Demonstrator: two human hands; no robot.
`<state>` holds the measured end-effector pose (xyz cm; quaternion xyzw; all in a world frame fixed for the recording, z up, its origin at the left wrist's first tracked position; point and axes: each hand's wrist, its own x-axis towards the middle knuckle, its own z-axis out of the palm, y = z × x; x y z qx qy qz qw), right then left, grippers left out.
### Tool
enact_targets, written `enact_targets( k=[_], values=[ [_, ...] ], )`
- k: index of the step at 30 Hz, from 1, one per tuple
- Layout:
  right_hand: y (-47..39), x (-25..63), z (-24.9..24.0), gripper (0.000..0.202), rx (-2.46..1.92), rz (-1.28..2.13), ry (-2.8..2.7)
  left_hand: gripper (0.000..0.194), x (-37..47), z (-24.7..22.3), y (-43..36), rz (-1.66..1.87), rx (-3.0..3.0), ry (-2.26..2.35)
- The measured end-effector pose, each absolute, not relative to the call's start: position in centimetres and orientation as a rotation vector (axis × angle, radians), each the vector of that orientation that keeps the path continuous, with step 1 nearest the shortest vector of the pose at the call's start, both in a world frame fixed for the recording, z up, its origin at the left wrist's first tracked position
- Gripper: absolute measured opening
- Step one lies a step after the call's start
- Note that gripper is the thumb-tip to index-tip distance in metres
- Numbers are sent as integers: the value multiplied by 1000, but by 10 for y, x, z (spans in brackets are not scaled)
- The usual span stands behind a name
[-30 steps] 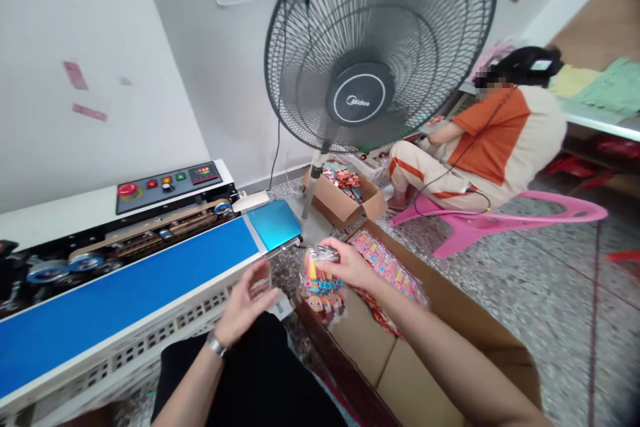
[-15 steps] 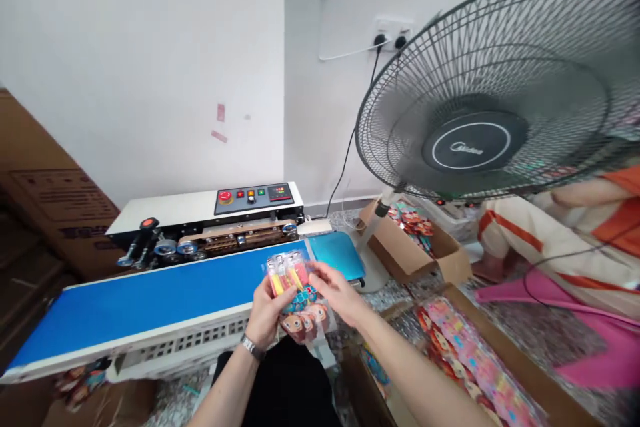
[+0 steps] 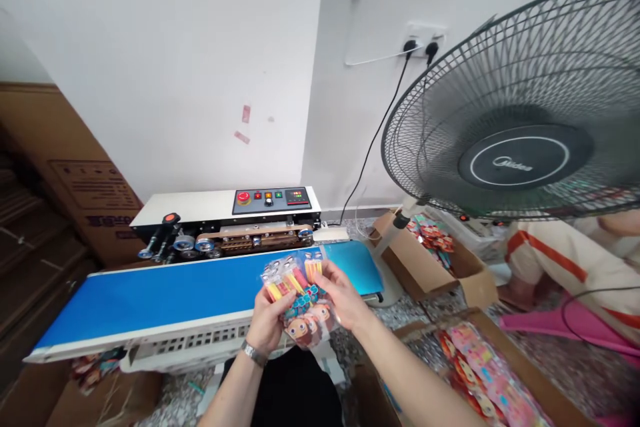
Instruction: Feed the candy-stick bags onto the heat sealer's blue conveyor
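Observation:
Several flat clear packets [image 3: 303,303] with cartoon faces and yellow and red sticks are fanned out between my two hands. My left hand [image 3: 267,320], with a metal watch at the wrist, grips their left side, thumb on top. My right hand [image 3: 343,293] pinches the upper right of the bunch, where one packet with orange-yellow sticks stands a little apart. Both hands are just in front of the blue conveyor belt [image 3: 190,293] and its turquoise end plate [image 3: 353,270]. Behind the belt is the sealing machine [image 3: 220,203] with a lit control panel.
A large black fan [image 3: 515,153] stands at the right. An open carton [image 3: 417,267] of packets sits beneath it, and a long carton [image 3: 540,367] holds more packets. A seated person's leg [image 3: 555,253] shows at the right edge. Brown cartons [image 3: 90,180] stand at the left.
The view has turned left, so the scene sits further right. The packets are more fanned out, and my right hand has drawn one packet slightly apart at the top right.

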<state>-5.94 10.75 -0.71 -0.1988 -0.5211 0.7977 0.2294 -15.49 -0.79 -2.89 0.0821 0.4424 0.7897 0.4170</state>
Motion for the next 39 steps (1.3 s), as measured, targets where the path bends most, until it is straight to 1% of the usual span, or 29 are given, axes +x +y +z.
enact_targets(
  k=[3,7,11,13,15,19,22,23,27,29,32,34,36,39],
  values=[
    [113,-64,-7,27,-594,2071,-1433,40,-159,-29,-10,1989,195,1102],
    [149,-71,-21,32,-894,1557,-1671,37,-164,-30,-12,1994,167,1110],
    [193,-77,-37,27,-1321,994,-2028,37,-167,-31,-15,2000,126,1134],
    [206,-83,-39,26,-1443,827,-2139,36,-167,-31,-15,1988,122,1136],
    [211,-92,-39,26,-1494,755,-2194,37,-167,-30,-16,1979,122,1138],
    [202,-113,-36,29,-1449,746,-2271,38,-166,-31,-15,1987,121,1151],
    [182,-117,-29,38,-1208,780,-2278,40,-167,-33,-14,2016,118,1143],
    [174,-114,-26,38,-1082,871,-2254,41,-167,-34,-14,2024,122,1136],
    [143,-96,-11,36,-584,1492,-2224,42,-168,-35,-13,2041,145,1122],
    [131,-88,-7,34,-467,1581,-2268,42,-167,-35,-12,2050,144,1122],
    [121,-85,-7,26,-515,1550,-2184,43,-164,-34,-11,2063,151,1115],
    [117,-86,-9,21,-579,1600,-2040,41,-163,-33,-10,2060,161,1107],
    [116,-89,-13,21,-605,1671,-1903,39,-162,-33,-9,2062,158,1106],
    [125,-91,-19,28,-650,1695,-1720,40,-162,-35,-9,2061,125,1117]
  ],
)
